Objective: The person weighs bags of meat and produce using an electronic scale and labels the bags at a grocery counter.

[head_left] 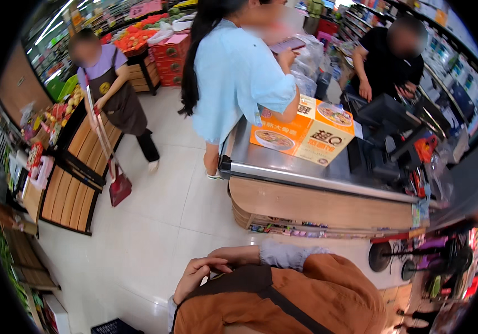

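Low in the view, my left hand (192, 277) and my right hand (238, 255) meet in front of my waist, close against a brown and orange garment (317, 289). The left fingers reach loosely across toward the right hand, with nothing visible in them. Most of the right fingers are hidden behind the left hand and the dark cloth. Beyond my hands is a checkout counter (322, 203) with a metal top. On it stands an orange and white noodle carton (305, 131), out of reach of both hands.
A person in light blue (239, 83) holds a phone (288, 44) by the counter. Behind it, someone in black (400, 58) stands near a dark checkout screen (389, 114). At left, an aproned person (113, 92) holds a long-handled red dustpan (120, 186) beside wooden display stands (69, 197).
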The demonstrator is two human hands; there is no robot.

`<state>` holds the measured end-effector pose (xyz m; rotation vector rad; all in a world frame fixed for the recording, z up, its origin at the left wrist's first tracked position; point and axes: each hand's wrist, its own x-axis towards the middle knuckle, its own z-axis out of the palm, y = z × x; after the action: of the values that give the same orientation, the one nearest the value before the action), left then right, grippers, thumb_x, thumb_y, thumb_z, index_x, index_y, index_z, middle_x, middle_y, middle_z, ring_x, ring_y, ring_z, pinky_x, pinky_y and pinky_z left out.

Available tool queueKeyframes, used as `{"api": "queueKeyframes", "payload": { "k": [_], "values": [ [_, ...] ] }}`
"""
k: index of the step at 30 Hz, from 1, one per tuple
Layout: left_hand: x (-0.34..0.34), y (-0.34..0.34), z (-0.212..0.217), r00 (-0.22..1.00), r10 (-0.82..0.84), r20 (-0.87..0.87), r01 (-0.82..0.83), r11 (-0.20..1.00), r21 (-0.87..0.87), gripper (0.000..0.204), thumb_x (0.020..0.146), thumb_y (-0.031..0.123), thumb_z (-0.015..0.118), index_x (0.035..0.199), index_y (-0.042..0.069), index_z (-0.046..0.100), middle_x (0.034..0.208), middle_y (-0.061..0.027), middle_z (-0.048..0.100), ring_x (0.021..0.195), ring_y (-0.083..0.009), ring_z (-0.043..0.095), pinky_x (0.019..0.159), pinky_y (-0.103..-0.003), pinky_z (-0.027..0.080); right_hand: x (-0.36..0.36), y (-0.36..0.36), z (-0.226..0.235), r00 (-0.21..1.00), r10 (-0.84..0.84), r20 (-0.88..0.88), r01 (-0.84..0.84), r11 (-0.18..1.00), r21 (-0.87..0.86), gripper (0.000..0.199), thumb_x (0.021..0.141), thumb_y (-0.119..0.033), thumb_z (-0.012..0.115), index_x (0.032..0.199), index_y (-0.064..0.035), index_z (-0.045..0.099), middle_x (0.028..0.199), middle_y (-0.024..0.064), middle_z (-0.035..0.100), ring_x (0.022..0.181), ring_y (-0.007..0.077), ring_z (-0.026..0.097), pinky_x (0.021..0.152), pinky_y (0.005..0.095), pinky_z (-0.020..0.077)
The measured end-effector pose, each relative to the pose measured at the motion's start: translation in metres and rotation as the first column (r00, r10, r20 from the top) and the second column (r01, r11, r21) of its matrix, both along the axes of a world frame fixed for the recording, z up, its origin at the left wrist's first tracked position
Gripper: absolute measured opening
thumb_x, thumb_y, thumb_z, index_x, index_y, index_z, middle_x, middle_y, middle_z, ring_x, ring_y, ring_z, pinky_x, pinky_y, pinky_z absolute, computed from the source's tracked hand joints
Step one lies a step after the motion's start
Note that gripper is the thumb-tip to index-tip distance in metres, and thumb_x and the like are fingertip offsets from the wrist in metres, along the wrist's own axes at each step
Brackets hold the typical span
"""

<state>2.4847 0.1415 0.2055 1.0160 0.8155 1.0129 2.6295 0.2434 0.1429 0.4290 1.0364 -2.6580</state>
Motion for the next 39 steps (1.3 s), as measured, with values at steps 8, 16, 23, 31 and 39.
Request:
{"api": "queueKeyframes", "payload": {
  "k": [8,16,23,31,39],
  "values": [
    [-0.063,-0.045,-0.009,0.983,0.181,-0.037,-0.18,0.983,0.02,0.055,0.089,0.048,0.05,0.107,-0.003,0.06,0.092,-0.0181,0.066,0.085,-0.0233,0.063,0.067,-0.029,0.044,-0.069,-0.028,0.037,0.991,0.088,0.105,-0.097,0.992,0.077,0.025,0.091,-0.026,0.045,0.088,-0.0044,0.057,0.057,-0.0033,0.044,0.047,0.0061,0.037,0.042,0.0209,0.0277],
    [-0.085,-0.059,-0.02,0.977,0.214,0.017,-0.215,0.973,0.082,0.053,0.093,0.044,0.046,0.108,-0.006,0.057,0.091,-0.0217,0.064,0.086,-0.0283,0.063,0.076,-0.035,0.05,-0.093,-0.035,0.034,0.993,0.074,0.088,-0.091,0.974,0.208,0.022,0.092,-0.02,0.042,0.082,-0.0068,0.057,0.075,0.0012,0.054,0.064,0.0105,0.046,0.059,0.0256,0.0382],
    [-0.085,-0.047,-0.018,0.989,0.149,0.001,-0.149,0.986,0.07,0.053,0.094,0.043,0.045,0.108,-0.006,0.056,0.093,-0.0203,0.064,0.089,-0.0278,0.062,0.079,-0.035,0.049,-0.092,-0.035,0.011,0.995,-0.044,0.088,0.034,0.993,0.11,0.025,0.089,-0.021,0.042,0.085,-0.003,0.06,0.06,-0.0001,0.049,0.046,0.0096,0.043,0.042,0.0239,0.0315],
    [-0.077,-0.028,-0.019,0.997,0.073,-0.003,-0.073,0.997,0.041,0.052,0.093,0.042,0.047,0.11,-0.007,0.055,0.094,-0.0197,0.063,0.09,-0.0262,0.061,0.082,-0.035,0.048,-0.077,-0.021,0.008,0.996,-0.057,0.074,0.05,0.994,0.102,0.026,0.089,-0.02,0.042,0.088,-0.002,0.061,0.058,-0.0008,0.049,0.046,0.0095,0.043,0.043,0.0239,0.0326],
    [-0.058,0.005,-0.019,0.999,0.05,0.011,-0.051,0.998,0.026,0.055,0.091,0.045,0.05,0.112,-0.006,0.057,0.093,-0.0196,0.065,0.087,-0.0258,0.063,0.078,-0.033,0.049,-0.058,0.005,0.009,0.998,-0.049,0.046,0.051,0.998,-0.047,0.027,0.09,-0.023,0.042,0.089,-0.0032,0.06,0.058,-0.002,0.048,0.044,0.0082,0.04,0.041,0.0222,0.0306]
  ]
}}
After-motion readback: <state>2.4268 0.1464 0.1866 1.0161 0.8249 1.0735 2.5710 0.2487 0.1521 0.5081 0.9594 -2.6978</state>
